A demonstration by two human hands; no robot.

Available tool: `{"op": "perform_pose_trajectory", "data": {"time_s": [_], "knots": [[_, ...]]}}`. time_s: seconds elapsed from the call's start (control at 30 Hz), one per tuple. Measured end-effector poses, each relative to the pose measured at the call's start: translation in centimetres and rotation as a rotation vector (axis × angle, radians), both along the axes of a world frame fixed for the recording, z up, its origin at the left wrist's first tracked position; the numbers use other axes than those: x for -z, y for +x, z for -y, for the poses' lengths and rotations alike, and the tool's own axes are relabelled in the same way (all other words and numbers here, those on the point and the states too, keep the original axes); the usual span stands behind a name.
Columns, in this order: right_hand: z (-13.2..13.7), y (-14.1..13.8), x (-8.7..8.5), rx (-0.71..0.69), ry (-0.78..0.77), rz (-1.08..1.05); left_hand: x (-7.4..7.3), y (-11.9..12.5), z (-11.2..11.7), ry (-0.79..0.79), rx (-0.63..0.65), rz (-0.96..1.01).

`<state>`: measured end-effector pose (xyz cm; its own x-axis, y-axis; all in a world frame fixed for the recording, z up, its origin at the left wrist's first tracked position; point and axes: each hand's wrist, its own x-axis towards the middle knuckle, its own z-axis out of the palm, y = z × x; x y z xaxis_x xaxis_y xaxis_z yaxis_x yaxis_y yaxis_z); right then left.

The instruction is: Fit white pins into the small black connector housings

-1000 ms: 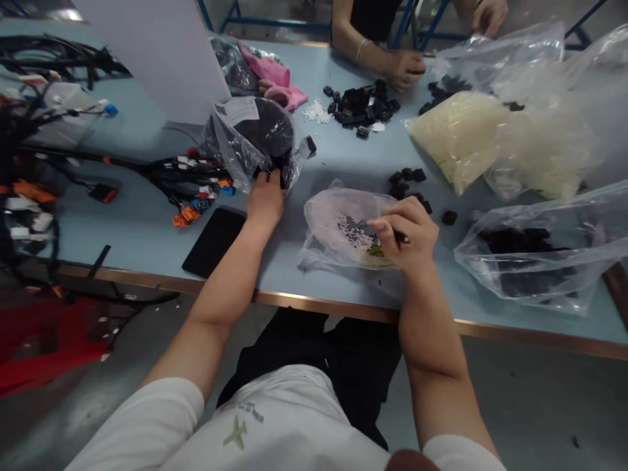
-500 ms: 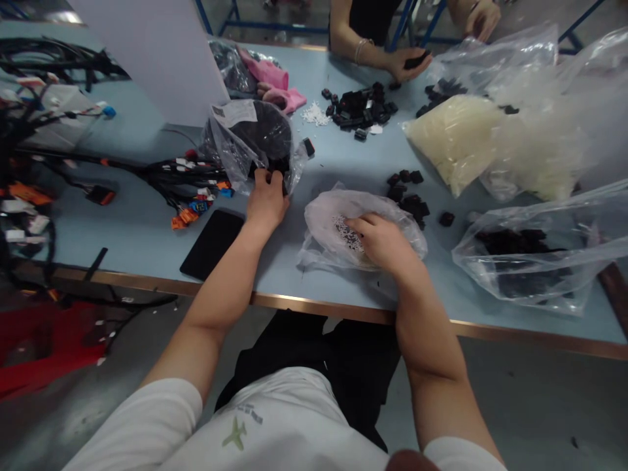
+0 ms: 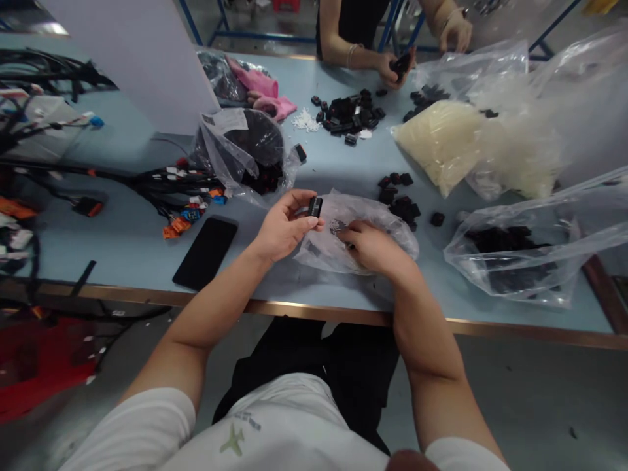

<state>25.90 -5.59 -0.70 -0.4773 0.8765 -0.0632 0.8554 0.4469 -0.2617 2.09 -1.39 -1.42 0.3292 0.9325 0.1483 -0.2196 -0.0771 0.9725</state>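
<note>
Left hand (image 3: pixel 287 226) held a small black plastic connector (image 3: pixel 314 207) pinched between thumb and fingertips, raised just above the tabletop (image 3: pixel 112 261) at the edge of a thin translucent plastic bag (image 3: pixel 321 254). Right hand (image 3: pixel 375 247) lay curled on that bag beside a patch of tiny white plastic pieces (image 3: pixel 337 227); its fingers were partly hidden, so I could not tell whether they gripped anything. The hands were apart, though near each other.

Risks, as judged: a pinch this light could let the connector slip into the white pieces. A tug on the slippery film could spill those pieces among the loose black connectors (image 3: pixel 395 199) just beyond the bag, and sorting them out again would be slow.

Against the earlier frame: the left hand had been down at the dark-filled plastic bag (image 3: pixel 216 154) by the wire harness (image 3: pixel 181 183). It had since crossed to the translucent bag, connector in hand.
</note>
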Motion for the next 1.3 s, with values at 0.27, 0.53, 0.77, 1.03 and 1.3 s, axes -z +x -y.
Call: {"op": "perform_pose_trajectory", "data": {"time_s": [0.27, 0.53, 0.77, 1.03, 1.3], "knots": [[0.2, -0.6, -0.7, 0.047, -0.059, 0.041, -0.1, 0.1, 0.8, -0.027, 0.082, 0.031], [-0.1, 0.3, -0.2, 0.185, 0.047, -0.279, -0.6, 0.5, 1.5, -0.178, 0.173, 0.196], [0.6, -0.2, -1.2, 0.228, 0.254, -0.699, -0.8, 1.0, 2.1, -0.245, 0.172, 0.285], [2.0, -1.7, -1.7, 0.203, 0.433, -0.882, -0.4, 1.6, 2.4, -0.177, 0.126, 0.227], [1.9, -2.1, -1.5, 0.082, 0.570, -0.760, -0.5, 1.7, 2.6, -0.124, 0.102, 0.171]]}}
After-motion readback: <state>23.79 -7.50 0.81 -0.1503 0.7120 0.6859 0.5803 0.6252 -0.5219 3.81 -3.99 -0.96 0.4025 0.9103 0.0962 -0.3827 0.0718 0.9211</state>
